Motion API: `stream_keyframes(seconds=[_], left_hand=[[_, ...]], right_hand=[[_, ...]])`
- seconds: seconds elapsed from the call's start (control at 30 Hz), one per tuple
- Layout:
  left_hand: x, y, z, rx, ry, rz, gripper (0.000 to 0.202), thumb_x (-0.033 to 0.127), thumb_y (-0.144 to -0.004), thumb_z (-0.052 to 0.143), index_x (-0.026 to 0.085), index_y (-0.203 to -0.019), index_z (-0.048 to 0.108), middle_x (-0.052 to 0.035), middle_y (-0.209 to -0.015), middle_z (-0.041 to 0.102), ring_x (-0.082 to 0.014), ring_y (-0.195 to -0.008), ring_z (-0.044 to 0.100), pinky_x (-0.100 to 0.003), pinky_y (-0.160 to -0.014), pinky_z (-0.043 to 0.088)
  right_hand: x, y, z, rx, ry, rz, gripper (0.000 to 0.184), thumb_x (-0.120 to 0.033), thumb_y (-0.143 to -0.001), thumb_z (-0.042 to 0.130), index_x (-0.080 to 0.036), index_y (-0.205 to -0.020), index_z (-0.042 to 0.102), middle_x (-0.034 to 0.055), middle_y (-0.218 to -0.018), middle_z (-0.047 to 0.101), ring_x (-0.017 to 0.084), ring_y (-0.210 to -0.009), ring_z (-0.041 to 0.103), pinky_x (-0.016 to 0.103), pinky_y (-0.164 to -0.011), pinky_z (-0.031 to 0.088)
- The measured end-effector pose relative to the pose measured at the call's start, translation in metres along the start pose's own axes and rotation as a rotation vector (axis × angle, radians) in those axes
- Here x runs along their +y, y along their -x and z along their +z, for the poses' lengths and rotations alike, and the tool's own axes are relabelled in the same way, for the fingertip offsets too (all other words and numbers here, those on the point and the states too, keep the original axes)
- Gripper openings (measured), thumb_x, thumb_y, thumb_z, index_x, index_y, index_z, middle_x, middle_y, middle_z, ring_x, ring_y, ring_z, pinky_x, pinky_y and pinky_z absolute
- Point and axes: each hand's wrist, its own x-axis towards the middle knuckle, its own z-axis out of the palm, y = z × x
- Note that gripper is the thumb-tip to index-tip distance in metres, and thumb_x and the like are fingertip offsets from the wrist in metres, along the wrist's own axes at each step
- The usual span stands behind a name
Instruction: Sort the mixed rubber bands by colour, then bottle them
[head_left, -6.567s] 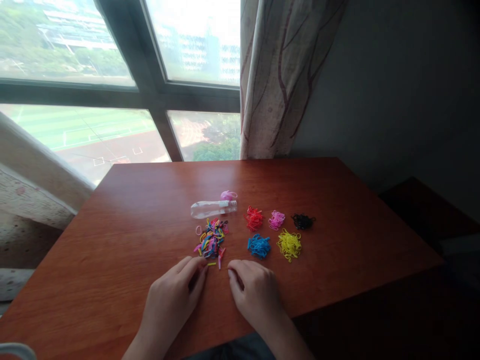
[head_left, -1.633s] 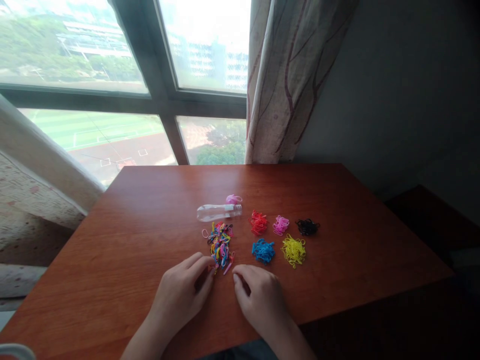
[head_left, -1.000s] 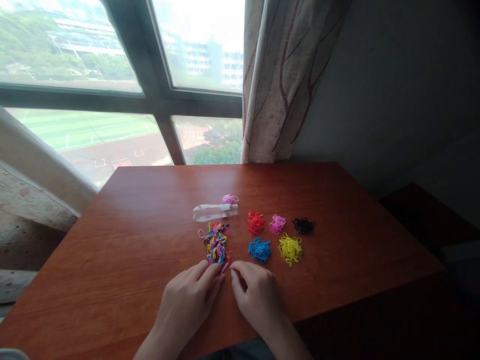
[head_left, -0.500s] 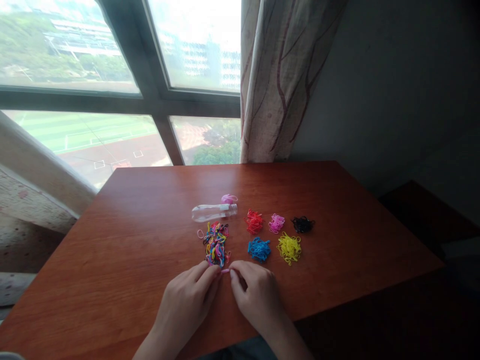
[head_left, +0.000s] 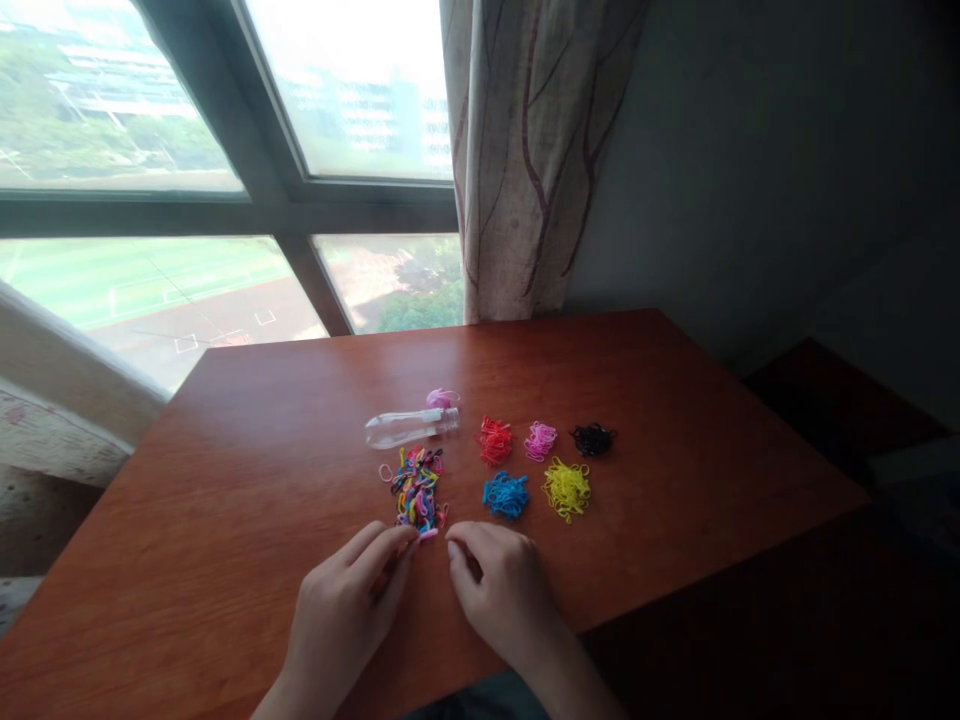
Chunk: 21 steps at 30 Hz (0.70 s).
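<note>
My left hand (head_left: pixel 346 590) is closed, with a small pink rubber band (head_left: pixel 427 535) pinched between thumb and fingertips. Just to its right, my right hand (head_left: pixel 499 580) has thumb and index finger brought together; whether anything sits between them is hidden. A narrow gap parts its fingertips from the pink band. Directly beyond the left fingertips lies a mixed pile of coloured rubber bands (head_left: pixel 417 490). Sorted piles lie further right: red bands (head_left: pixel 495 441), blue bands (head_left: pixel 506 495), pink bands (head_left: pixel 540 440), yellow bands (head_left: pixel 567 489) and black bands (head_left: pixel 592 439).
A clear plastic bottle (head_left: pixel 401 429) lies on its side behind the mixed pile, with a pinkish-purple item (head_left: pixel 441 397) behind its neck. The wooden table (head_left: pixel 210 520) ends at a window and curtain (head_left: pixel 517 170) at the back.
The pink band stretched between both hands' fingertips before; now it stays in the left hand, and the right fingertips are apart from it. The whole view has shifted slightly.
</note>
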Motion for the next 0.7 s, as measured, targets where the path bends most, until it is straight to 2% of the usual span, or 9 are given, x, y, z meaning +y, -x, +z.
stream_keyframes(seconds=[0.23, 0.37, 0.43, 0.53, 0.63, 0.7], left_hand=[[0.007, -0.008, -0.007, 0.085, 0.05, -0.054, 0.014, 0.029, -0.093, 0.057, 0.02, -0.088, 0.067, 0.0004, -0.076, 0.068, -0.009, -0.059, 0.062, -0.017, -0.057, 0.049], [0.011, -0.024, -0.01, 0.078, 0.071, -0.056, 0.016, 0.031, -0.093, 0.057, 0.02, -0.088, 0.067, -0.0002, -0.077, 0.069, -0.0094, -0.06, 0.062, -0.017, -0.056, 0.047], [0.016, -0.04, -0.008, 0.02, 0.054, -0.037, 0.017, 0.032, -0.094, 0.055, 0.02, -0.09, 0.067, -0.0002, -0.079, 0.07, -0.0094, -0.061, 0.062, -0.018, -0.058, 0.047], [0.033, -0.077, 0.003, -0.15, -0.076, -0.005, 0.021, 0.032, -0.095, 0.051, 0.022, -0.088, 0.068, -0.0006, -0.083, 0.071, -0.0123, -0.066, 0.064, -0.022, -0.061, 0.045], [0.055, -0.12, 0.021, -0.34, -0.234, 0.027, 0.022, 0.03, -0.096, 0.047, 0.024, -0.093, 0.068, -0.0008, -0.09, 0.072, -0.0164, -0.074, 0.068, -0.025, -0.057, 0.042], [0.068, -0.145, 0.035, -0.374, -0.249, 0.044, 0.022, 0.029, -0.095, 0.047, 0.024, -0.092, 0.068, -0.0021, -0.093, 0.073, -0.0179, -0.076, 0.069, -0.026, -0.057, 0.042]], right_hand=[[0.0, 0.0, -0.001, -0.023, -0.008, 0.005, 0.016, -0.015, -0.091, 0.049, -0.024, -0.089, 0.062, 0.0001, -0.083, 0.071, 0.016, -0.075, 0.065, 0.024, -0.068, 0.038], [0.0, -0.001, -0.001, -0.033, 0.007, 0.004, 0.016, -0.016, -0.092, 0.048, -0.023, -0.088, 0.062, -0.0003, -0.081, 0.07, 0.016, -0.075, 0.064, 0.024, -0.066, 0.036], [-0.001, -0.001, -0.001, -0.041, 0.015, 0.0, 0.015, -0.017, -0.093, 0.048, -0.023, -0.088, 0.061, -0.0006, -0.081, 0.069, 0.015, -0.075, 0.064, 0.024, -0.066, 0.034], [-0.001, -0.001, -0.002, -0.054, 0.044, 0.016, 0.014, -0.016, -0.091, 0.05, -0.023, -0.084, 0.06, -0.0016, -0.079, 0.069, 0.015, -0.072, 0.063, 0.025, -0.062, 0.031], [-0.001, -0.001, -0.003, -0.065, 0.079, 0.043, 0.014, -0.015, -0.089, 0.052, -0.023, -0.08, 0.059, -0.0027, -0.075, 0.067, 0.014, -0.068, 0.062, 0.027, -0.059, 0.027], [-0.001, -0.002, -0.002, -0.067, 0.081, 0.042, 0.013, -0.015, -0.089, 0.053, -0.023, -0.081, 0.06, -0.003, -0.075, 0.067, 0.014, -0.068, 0.062, 0.027, -0.059, 0.027]])
